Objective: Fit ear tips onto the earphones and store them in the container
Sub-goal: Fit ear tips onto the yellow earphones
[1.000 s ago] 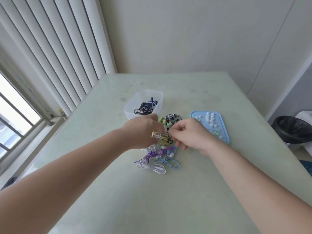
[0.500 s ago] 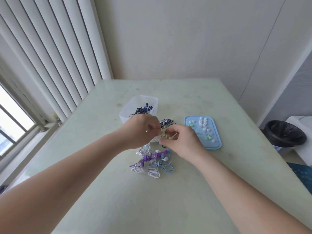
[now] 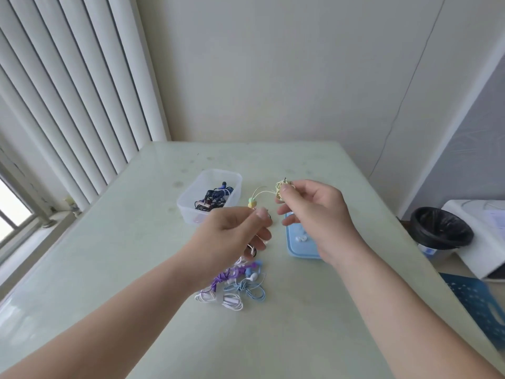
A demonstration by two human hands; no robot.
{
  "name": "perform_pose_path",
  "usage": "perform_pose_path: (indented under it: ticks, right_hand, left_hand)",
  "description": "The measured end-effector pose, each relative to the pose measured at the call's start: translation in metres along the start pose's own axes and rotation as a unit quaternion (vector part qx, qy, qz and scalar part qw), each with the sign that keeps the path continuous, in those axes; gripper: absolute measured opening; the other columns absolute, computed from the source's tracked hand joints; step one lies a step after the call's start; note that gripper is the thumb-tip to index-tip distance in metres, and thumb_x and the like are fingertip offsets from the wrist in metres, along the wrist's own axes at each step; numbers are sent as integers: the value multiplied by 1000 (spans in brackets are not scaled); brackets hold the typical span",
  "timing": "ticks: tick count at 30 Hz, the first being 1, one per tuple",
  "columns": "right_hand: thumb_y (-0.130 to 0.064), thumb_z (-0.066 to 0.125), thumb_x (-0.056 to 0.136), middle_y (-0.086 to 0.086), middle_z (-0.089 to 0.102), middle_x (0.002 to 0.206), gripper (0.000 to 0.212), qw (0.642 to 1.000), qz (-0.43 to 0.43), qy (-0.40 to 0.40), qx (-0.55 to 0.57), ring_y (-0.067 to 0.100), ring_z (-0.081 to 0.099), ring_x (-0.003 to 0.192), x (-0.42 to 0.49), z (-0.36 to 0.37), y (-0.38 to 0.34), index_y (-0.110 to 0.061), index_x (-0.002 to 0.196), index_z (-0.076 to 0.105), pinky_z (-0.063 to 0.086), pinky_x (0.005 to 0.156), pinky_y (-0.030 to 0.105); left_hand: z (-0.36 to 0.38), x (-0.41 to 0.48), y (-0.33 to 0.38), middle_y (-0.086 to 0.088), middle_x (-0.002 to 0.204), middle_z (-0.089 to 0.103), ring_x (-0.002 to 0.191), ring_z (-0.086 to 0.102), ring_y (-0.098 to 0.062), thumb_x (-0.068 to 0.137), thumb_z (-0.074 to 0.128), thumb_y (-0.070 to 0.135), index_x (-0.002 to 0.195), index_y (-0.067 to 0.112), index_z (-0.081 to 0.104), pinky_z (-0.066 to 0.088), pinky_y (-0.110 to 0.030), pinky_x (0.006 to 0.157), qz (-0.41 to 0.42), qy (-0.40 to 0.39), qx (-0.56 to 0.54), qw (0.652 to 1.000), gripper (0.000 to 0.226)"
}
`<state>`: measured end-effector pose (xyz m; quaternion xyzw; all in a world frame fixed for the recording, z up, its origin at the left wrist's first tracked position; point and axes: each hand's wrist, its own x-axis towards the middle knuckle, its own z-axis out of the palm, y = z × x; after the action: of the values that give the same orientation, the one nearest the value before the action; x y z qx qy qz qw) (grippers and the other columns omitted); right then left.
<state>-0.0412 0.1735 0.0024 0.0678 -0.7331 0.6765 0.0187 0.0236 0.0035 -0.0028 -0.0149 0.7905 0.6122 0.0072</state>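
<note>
My right hand pinches the coiled bundle of a pale yellow earphone above the table. Its thin cord arcs left to a yellow-green earbud, which my left hand pinches between thumb and fingers. A clear plastic container with dark blue and black earphones inside stands behind my left hand. A blue tray with small white ear tips lies under my right hand, mostly hidden. A pile of purple, white and light blue earphones lies on the table in front of my left hand.
The pale green table stands in a corner, with vertical blinds and a window on the left and a wall behind. A black-lined waste bin and a white appliance stand beside the table's right edge.
Both hands have lifted the yellow earphone off the pile and drawn apart, my right hand up and to the right, so the cord now stretches between them.
</note>
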Motion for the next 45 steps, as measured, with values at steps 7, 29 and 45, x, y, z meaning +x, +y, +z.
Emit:
perform_pose_path:
  ticks: [7, 29, 45]
  right_hand:
    - [-14, 72, 93, -7, 75, 84, 14, 997, -14, -76, -7, 10, 67, 80, -38, -14, 18, -26, 89, 77, 57, 73, 34]
    - [-21, 74, 90, -6, 74, 72, 10, 970, 60, 4, -234, 4, 63, 61, -21, -92, 78, -22, 80, 77, 48, 61, 21]
    - [-6, 58, 87, 16, 70, 85, 15, 872, 45, -127, -470, 17, 46, 61, 52, -93, 92, -6, 88, 73, 45, 59, 33]
  left_hand:
    - [34, 15, 0, -12, 101, 79, 94, 74, -23, 108, 52, 37, 115, 4, 71, 58, -42, 87, -96, 68, -262, 958, 39]
    - [83, 20, -50, -13, 103, 78, 54, 61, -16, 101, 60, 3, 108, 8, 73, 48, -32, 64, -106, 19, -170, 979, 15]
    - [91, 35, -64, -10, 104, 79, 62, 63, -22, 109, 51, 15, 125, 15, 66, 47, -31, 61, -82, -40, -214, 973, 23]
